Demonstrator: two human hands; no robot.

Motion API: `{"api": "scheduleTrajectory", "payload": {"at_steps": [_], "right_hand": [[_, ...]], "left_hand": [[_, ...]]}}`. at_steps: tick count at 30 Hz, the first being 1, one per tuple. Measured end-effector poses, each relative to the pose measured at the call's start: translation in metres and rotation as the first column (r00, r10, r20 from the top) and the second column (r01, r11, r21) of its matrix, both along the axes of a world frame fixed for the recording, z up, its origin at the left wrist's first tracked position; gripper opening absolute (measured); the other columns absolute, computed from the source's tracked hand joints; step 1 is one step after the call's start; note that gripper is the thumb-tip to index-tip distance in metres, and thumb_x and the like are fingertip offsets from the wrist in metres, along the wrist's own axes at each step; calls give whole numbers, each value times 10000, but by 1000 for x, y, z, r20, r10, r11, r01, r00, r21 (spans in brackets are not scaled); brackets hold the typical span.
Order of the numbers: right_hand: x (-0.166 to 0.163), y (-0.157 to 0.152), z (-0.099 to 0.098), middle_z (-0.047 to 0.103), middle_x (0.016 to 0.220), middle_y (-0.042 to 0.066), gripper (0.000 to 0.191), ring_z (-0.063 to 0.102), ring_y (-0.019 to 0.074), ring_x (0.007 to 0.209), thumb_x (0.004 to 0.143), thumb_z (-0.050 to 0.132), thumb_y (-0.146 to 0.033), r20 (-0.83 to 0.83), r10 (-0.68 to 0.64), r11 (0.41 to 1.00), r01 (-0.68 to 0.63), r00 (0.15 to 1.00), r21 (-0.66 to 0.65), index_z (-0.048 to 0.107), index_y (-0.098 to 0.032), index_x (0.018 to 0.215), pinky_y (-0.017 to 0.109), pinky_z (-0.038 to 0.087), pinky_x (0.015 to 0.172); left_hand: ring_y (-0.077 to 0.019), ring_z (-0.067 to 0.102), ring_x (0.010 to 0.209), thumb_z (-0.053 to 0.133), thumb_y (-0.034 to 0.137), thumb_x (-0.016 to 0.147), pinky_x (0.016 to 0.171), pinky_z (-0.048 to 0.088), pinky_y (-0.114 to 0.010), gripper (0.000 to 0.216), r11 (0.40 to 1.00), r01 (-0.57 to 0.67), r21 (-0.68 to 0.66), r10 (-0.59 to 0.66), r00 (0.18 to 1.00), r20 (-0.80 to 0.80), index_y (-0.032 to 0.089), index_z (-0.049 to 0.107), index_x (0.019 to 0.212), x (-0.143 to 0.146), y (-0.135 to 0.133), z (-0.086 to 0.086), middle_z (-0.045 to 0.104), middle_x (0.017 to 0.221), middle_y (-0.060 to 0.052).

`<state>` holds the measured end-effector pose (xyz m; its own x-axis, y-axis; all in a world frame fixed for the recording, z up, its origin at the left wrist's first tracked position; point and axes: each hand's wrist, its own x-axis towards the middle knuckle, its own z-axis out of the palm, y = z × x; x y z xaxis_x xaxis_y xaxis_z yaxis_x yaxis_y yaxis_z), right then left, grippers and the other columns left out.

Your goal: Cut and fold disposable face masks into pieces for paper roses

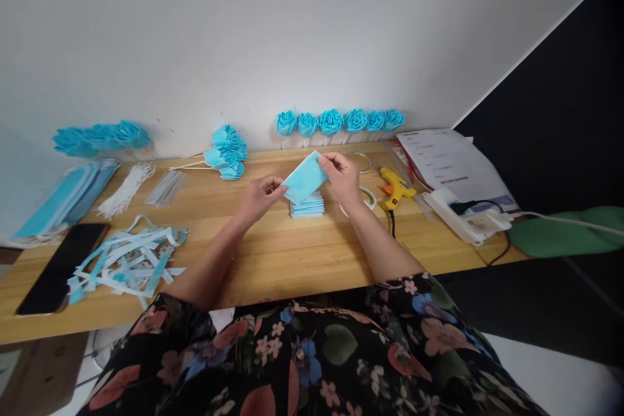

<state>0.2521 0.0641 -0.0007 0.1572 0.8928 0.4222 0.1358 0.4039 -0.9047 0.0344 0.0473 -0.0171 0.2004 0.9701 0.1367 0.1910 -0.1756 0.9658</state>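
Observation:
A light blue rectangular piece of mask fabric is held up at a tilt between both hands. My left hand pinches its lower left corner between thumb and fingers. At the upper right corner, my right hand grips it, thumb on the front face. Just below the piece stands a neat stack of similar blue pieces on the wooden table. A roll of white tape lies partly hidden behind my right wrist.
Blue fabric flowers line the wall, with more flowers lying left. Cut strips, a phone, whole masks, white cords and wires occupy the left. A yellow glue gun and power strip sit right.

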Motion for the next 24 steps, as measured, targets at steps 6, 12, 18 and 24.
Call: {"api": "scheduleTrajectory", "payload": {"at_steps": [6, 12, 18, 24], "right_hand": [[-1, 0, 1, 596, 674, -27, 245, 492, 115, 642, 821, 702, -430, -54, -5, 1000, 5, 999, -6, 710, -186, 795, 249, 395, 613], [-2, -1, -1, 603, 710, -21, 279, 504, 120, 668, 843, 679, -468, -49, -3, 1000, 4, 999, 8, 701, -191, 830, 250, 411, 637], [-3, -2, -2, 594, 718, -17, 304, 501, 126, 669, 859, 655, -501, -23, -12, 1000, 13, 1000, 25, 683, -198, 839, 254, 419, 637], [-3, -1, -3, 587, 717, -21, 285, 503, 125, 675, 871, 652, -483, -38, 3, 999, -2, 999, 36, 677, -201, 840, 253, 418, 645]], "left_hand": [[-81, 502, 514, 766, 500, 712, 497, 362, -204, 371, 997, -64, -45, 70, 988, 134, 168, 610, 765, 4, -3, 8, 639, 620, 11], [-142, 612, 440, 745, 587, 738, 385, 379, -197, 493, 986, -13, -164, 61, 955, 291, 200, 482, 892, 7, -9, 15, 633, 535, 31], [-210, 744, 625, 753, 587, 744, 564, 567, -277, 531, 989, 12, -149, 49, 915, 400, 212, 425, 928, 7, -5, 10, 703, 625, 11], [-208, 741, 622, 805, 562, 702, 602, 588, -306, 554, 990, 1, -141, 55, 915, 399, 175, 522, 979, 9, -7, 13, 719, 663, -2]]}}
